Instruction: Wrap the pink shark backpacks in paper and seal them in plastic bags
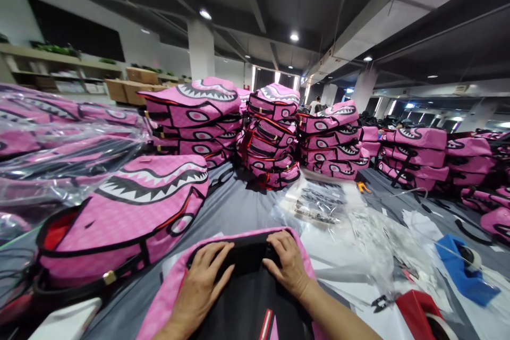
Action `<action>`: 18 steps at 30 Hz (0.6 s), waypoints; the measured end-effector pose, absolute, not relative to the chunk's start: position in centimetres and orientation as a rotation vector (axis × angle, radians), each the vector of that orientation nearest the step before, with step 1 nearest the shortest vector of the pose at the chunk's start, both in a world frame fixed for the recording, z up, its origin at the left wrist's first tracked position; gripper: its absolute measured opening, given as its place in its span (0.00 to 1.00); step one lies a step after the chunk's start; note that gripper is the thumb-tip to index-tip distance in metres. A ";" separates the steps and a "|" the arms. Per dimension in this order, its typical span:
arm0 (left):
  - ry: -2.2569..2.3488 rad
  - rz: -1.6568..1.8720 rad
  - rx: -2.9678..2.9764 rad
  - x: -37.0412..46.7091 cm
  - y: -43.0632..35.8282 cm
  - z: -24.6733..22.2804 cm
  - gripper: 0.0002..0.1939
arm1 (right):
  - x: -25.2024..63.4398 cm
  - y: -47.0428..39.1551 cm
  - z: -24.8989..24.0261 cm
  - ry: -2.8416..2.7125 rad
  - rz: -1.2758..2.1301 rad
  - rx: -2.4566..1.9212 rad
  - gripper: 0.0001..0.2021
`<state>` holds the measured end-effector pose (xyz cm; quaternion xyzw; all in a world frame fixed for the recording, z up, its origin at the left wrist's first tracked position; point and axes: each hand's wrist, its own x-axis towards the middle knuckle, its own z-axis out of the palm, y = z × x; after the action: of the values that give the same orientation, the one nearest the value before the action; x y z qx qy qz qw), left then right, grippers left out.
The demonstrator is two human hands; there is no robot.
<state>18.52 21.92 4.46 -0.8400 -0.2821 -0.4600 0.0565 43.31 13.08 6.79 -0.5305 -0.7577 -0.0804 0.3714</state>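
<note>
In front of me lies a pink backpack (169,300) with a black panel (247,297) and a dark band along its upper edge. My left hand (203,279) rests on the left of that band, with fingers stretched and thumb apart. At the upper right corner, my right hand (289,265) has its fingers bent over the edge, with the thumb on the black side. The backpack's lower part runs out of view. To the left is another pink backpack (131,207) with a shark-mouth print, a red lining and a black strap.
Stacks of pink backpacks (199,117) stand behind. Plastic-wrapped ones (59,164) fill the left. Clear plastic bags (322,202), a blue tape dispenser (462,271), a red tape dispenser (418,313) and black snips (382,303) lie to the right. A white object (67,321) is at lower left.
</note>
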 end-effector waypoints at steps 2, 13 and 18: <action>-0.818 -1.360 -2.585 17.3 20.8 3.7 0.18 | 43.0 11.3 6.5 -1.994 -0.185 -1.384 0.22; -1.179 -0.744 -2.975 22.4 28.6 2.0 0.17 | 44.1 19.3 7.2 -2.064 0.284 -2.002 0.17; -1.239 -0.732 -2.968 23.2 29.0 3.8 0.25 | 44.3 22.6 7.0 -2.054 0.213 -2.092 0.18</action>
<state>23.16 28.98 3.80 -0.8971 -0.3745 -0.2211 -0.0783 44.28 22.63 7.00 -0.7080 -0.6952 0.0722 0.1008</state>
